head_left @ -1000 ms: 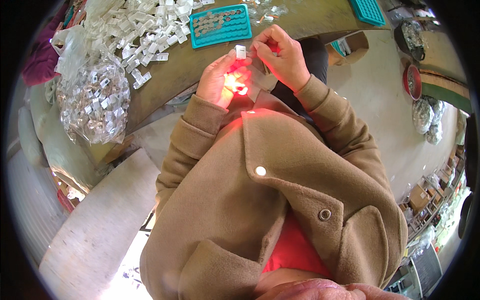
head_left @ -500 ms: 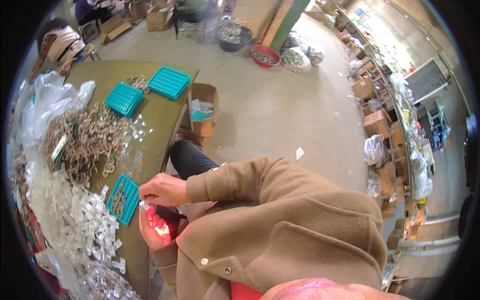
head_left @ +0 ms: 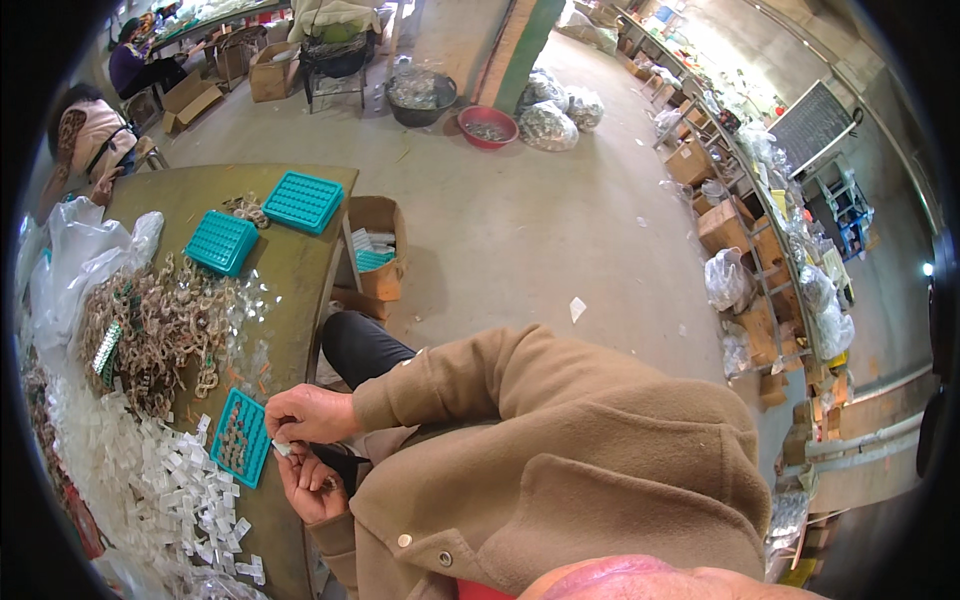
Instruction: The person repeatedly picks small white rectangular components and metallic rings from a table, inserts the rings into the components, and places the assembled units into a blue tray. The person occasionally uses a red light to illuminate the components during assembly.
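My left hand (head_left: 315,488) is closed with curled fingers, its fingertips at a small whitish piece (head_left: 283,448). From above, my right hand (head_left: 312,414) pinches that same piece; its exact kind is too small to tell. Both hands are over the table's edge, beside a teal tray (head_left: 258,462) with rows of slots. Small brownish metal-looking parts (head_left: 233,440) stand in part of that tray. Left of it spreads a heap of small clear and white plastic pieces (head_left: 190,480). Beyond lies a tangled pile of brownish linked parts (head_left: 160,330).
Farther along the table (head_left: 290,285) sit stacked teal trays (head_left: 222,243), another teal tray stack (head_left: 303,202) and clear plastic bags (head_left: 85,250). A cardboard box (head_left: 385,285) stands off its right edge. Past it are a red basin (head_left: 488,128) and filled bags (head_left: 548,125). Other people sit far left.
The red glow on my left hand is gone. My right fingers have come down around the whitish piece, nearer my left hand. The whole view has shifted slightly.
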